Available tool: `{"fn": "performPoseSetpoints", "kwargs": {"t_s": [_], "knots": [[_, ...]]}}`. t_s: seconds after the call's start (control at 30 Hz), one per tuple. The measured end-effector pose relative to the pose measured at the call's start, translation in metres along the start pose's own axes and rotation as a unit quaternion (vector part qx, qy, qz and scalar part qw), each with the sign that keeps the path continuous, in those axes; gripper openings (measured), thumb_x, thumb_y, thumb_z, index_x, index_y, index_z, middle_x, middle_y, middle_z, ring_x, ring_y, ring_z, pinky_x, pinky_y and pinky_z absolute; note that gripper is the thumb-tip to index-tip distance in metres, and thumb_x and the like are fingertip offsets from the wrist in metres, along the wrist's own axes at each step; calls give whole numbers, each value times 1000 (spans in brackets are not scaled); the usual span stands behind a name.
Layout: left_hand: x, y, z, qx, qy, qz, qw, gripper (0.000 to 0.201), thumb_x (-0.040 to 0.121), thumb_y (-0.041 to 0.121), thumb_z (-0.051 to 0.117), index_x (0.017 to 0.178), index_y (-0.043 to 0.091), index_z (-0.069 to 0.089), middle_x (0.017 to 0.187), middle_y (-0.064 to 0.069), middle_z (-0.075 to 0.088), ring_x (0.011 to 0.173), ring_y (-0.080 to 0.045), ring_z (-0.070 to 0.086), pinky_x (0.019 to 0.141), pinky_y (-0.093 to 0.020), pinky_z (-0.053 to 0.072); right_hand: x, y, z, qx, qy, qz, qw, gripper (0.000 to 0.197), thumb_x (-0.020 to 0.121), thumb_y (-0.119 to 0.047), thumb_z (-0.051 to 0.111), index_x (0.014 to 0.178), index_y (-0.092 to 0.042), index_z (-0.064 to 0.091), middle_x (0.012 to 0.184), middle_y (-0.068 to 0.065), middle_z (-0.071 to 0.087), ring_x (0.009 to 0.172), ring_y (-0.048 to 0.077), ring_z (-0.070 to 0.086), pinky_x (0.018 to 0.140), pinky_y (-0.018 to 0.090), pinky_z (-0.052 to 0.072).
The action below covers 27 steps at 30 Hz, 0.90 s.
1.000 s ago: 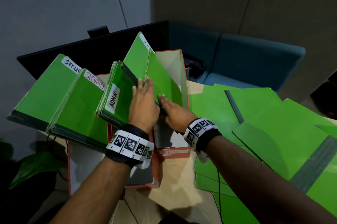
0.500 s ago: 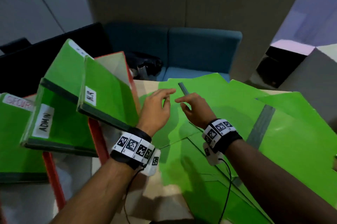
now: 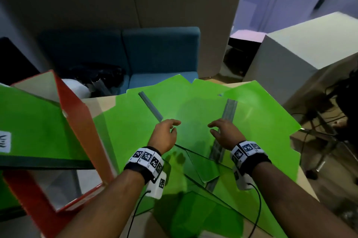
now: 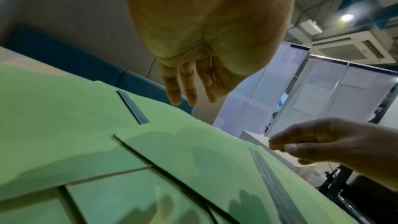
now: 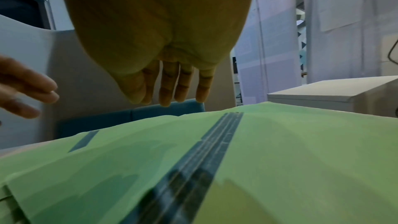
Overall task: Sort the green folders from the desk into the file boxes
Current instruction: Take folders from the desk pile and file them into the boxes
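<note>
Several green folders (image 3: 193, 109) lie spread and overlapping on the desk, some with grey spine strips (image 3: 227, 115). My left hand (image 3: 164, 135) and right hand (image 3: 224, 133) hover side by side just above the top open folder (image 4: 193, 156), fingers loosely extended and holding nothing. From the wrist views, both palms face down over the green sheets (image 5: 269, 142) with a gap below the fingertips. At the left stands a red file box (image 3: 77, 121) with a green labelled folder (image 3: 33, 127) leaning in it.
A blue sofa (image 3: 155, 53) sits behind the desk. A white cabinet (image 3: 310, 53) stands at the right, with cables and chair legs (image 3: 319, 140) on the floor beside the desk's right edge. Bare desk top (image 3: 96, 102) shows between the box and the folders.
Both hands left the folders in the red file box and swung right over the loose folders on the desk. My view turned right with them, so the boxes now sit at the left edge.
</note>
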<state>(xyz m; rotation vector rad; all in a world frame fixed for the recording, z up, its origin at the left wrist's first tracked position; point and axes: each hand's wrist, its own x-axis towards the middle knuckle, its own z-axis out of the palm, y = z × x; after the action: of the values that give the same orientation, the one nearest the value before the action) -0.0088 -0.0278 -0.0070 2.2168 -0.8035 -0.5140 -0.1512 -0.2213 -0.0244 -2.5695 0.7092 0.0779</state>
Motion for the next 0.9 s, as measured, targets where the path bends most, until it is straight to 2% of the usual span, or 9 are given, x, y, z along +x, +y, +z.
{"fn": "performPoseSetpoints", "kwargs": {"t_s": [0.1,0.17,0.23,0.3,0.47,0.67,0.77,0.83,0.9], "knots": [[14,-12,11,19,-18,-37,999,33,91,6,55,121,15,65,131,-6,59,123,-21,53,106,-28,36,-12,14,3,-10,-15,52,998,41,90,-38,59,128,-23,55,136,3,50,125,24,46,103,39,41],[22,-27,19,30,-19,-92,995,38,86,4,59,124,10,62,136,-12,53,128,-26,47,110,-30,32,-25,25,16,-38,-80,89,992,72,79,-52,68,140,-26,39,150,2,33,133,25,38,103,46,42],[25,-41,24,8,-2,-174,985,44,83,2,62,127,2,58,135,-18,52,126,-32,49,109,-35,38,-39,38,34,-70,-149,113,980,103,68,-60,73,148,-29,18,159,-1,8,143,26,21,105,54,39],[26,-51,27,-27,20,-239,970,45,81,1,63,125,-6,57,127,-22,58,116,-35,57,101,-37,45,-50,49,49,-99,-170,119,973,113,66,-60,75,150,-32,5,160,-1,-7,147,24,5,107,60,32],[32,-57,27,-103,54,-281,953,63,83,8,68,139,3,41,135,-19,51,117,-36,55,101,-40,45,-58,58,52,-57,-169,113,977,96,78,-60,64,151,-34,7,160,-4,-8,147,21,-2,112,65,12],[36,-48,14,-188,93,-245,947,43,92,19,61,133,9,52,129,1,53,106,-26,57,94,-46,52,-49,65,47,-9,-137,108,985,71,89,-62,46,149,-30,25,159,-9,5,147,17,8,113,60,12],[38,-45,-3,-176,138,-233,946,43,97,13,55,138,5,47,136,-11,51,107,-34,58,85,-48,56,-46,67,48,26,-117,85,989,61,93,-54,47,145,-26,34,158,-8,14,146,19,18,117,52,17],[37,-47,-20,-157,175,-235,943,41,98,12,53,138,4,46,139,-17,50,114,-38,56,89,-49,54,-46,71,48,11,-100,88,991,57,93,-49,49,144,-26,38,158,-5,19,144,18,23,116,45,24],[37,-55,-38,-143,225,-240,934,39,98,13,52,135,4,48,139,-21,49,120,-40,52,98,-49,47,-49,76,48,-20,-78,124,989,58,91,-48,54,144,-31,36,158,-6,18,144,17,22,115,48,26]]}}
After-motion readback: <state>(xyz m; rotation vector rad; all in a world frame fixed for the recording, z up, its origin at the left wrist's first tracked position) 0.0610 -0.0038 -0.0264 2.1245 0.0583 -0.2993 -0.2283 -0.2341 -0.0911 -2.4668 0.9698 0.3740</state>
